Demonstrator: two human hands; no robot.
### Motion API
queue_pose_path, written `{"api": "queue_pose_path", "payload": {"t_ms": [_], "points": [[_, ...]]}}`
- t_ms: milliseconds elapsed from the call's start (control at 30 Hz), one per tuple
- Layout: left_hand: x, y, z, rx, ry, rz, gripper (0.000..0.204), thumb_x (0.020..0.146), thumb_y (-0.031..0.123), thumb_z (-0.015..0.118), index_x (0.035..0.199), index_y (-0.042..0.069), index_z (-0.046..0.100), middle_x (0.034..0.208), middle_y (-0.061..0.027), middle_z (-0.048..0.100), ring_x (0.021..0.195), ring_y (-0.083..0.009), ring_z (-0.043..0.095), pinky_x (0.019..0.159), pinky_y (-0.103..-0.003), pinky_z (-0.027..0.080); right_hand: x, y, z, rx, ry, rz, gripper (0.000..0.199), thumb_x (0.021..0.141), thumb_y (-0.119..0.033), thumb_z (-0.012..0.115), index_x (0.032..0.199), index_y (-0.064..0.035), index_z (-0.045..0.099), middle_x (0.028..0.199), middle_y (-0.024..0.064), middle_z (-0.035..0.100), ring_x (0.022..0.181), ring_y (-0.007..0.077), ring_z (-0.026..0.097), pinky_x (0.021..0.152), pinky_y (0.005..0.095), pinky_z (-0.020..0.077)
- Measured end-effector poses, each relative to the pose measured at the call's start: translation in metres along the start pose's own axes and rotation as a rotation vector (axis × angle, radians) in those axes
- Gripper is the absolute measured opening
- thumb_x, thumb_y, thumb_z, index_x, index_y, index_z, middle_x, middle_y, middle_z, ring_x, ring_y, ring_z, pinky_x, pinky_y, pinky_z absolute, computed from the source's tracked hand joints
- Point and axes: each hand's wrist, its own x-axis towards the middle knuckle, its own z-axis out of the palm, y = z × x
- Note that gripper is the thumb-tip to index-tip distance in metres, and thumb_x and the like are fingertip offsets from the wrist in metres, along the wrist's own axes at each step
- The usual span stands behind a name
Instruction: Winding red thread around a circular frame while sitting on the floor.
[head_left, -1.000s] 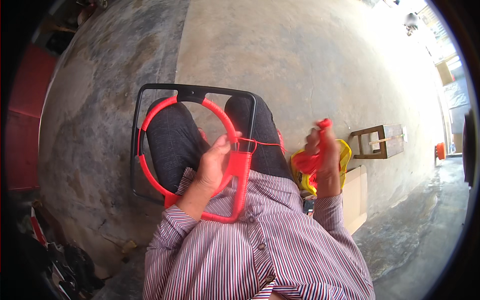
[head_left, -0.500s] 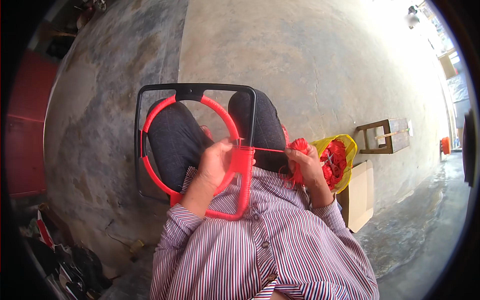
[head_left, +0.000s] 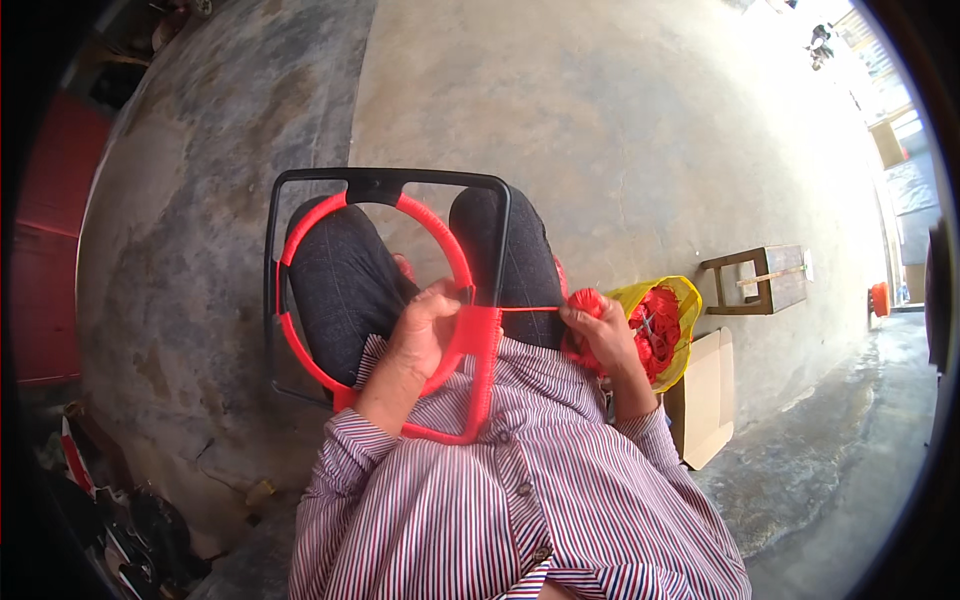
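Across my lap lies a black frame (head_left: 440, 178), a rounded rectangle with a ring inside it. Red cord wraps most of the ring (head_left: 437, 226), the lower right corner and part of the right side. My left hand (head_left: 425, 330) is closed on the frame where ring and right side meet, its thumb on top of the red wrapping. From there a taut red strand (head_left: 530, 309) runs right to my right hand (head_left: 603, 332), which is closed round a bundle of red cord (head_left: 585, 302). Loose cord hangs below that hand.
Beside my right knee stands a yellow bag (head_left: 686, 300) full of red cord bundles (head_left: 657, 325). An open cardboard box (head_left: 708, 390) is next to it. Farther right is a small wooden stool (head_left: 765, 280). Dark clutter (head_left: 140, 530) lies at lower left, a red panel (head_left: 50, 250) above it.
The strand between my hands has become shorter, and my right hand with the bundle has come slightly left and down. My left hand still grips the frame. The whole view has shifted slightly.
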Motion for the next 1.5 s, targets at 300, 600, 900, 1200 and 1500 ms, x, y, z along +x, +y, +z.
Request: {"api": "queue_pose_path", "payload": {"t_ms": [300, 600, 900, 1200, 1500], "points": [[0.001, -0.002, 0.001, 0.115, 0.248, 0.208, 0.027, 0.088, 0.018, 0.048, 0.112, 0.005, 0.051, 0.104, -0.01, 0.061, 0.096, -0.0236, 0.058, 0.085, -0.035, 0.047, 0.022, -0.088, 0.035, -0.736, 0.12, -0.538, 0.032, 0.078, -0.015, 0.065, 0.107, -0.0053, 0.055, 0.09, 0.0104, 0.065, 0.078, 0.0291, 0.064, 0.067, 0.0412, 0.0499], [0.007, -0.007, -0.012, 0.339, 0.505, 0.364, 0.037, 0.073, -0.002, 0.044, 0.107, -0.001, 0.058, 0.094, -0.0049, 0.059, 0.084, -0.0149, 0.056, 0.075, -0.025, 0.046, 0.049, -0.078, 0.076, -0.689, 0.352, -1.145, 0.044, 0.062, -0.017, 0.078, 0.101, -0.0112, 0.059, 0.113, 0.0073, 0.058, 0.101, 0.03, 0.056, 0.085, 0.0396, 0.0457], [0.005, -0.008, -0.012, 0.444, 0.364, 0.394, 0.048, 0.074, 0.006, 0.047, 0.122, 0.002, 0.045, 0.116, -0.0098, 0.048, 0.095, -0.0183, 0.055, 0.079, -0.03, 0.048, 0.05, -0.052, 0.069, -0.032, 0.043, -0.675, 0.03, 0.066, 0.005, 0.065, 0.094, -0.004, 0.057, 0.092, 0.0103, 0.061, 0.086, 0.0298, 0.06, 0.078, 0.0362, 0.0495], [0.007, -0.01, -0.008, 0.575, 0.345, 0.496, 0.042, 0.078, -0.002, 0.046, 0.12, -0.001, 0.053, 0.11, -0.0089, 0.059, 0.103, -0.0177, 0.054, 0.094, -0.028, 0.04, 0.045, -0.082, 0.072, -0.404, 0.003, -0.99, 0.031, 0.071, 0.001, 0.066, 0.1, -0.0064, 0.06, 0.106, 0.011, 0.059, 0.1, 0.0265, 0.056, 0.082, 0.033, 0.0475], [0.007, -0.013, -0.013, 0.275, 0.323, 0.277, 0.048, 0.069, -0.013, 0.048, 0.115, 0.001, 0.055, 0.107, -0.0077, 0.06, 0.095, -0.0197, 0.061, 0.084, -0.031, 0.049, 0.029, -0.05, 0.059, -0.959, -0.065, -0.765, 0.035, 0.069, -0.027, 0.073, 0.095, -0.0061, 0.064, 0.088, 0.0083, 0.06, 0.089, 0.026, 0.06, 0.071, 0.036, 0.0503]]}}
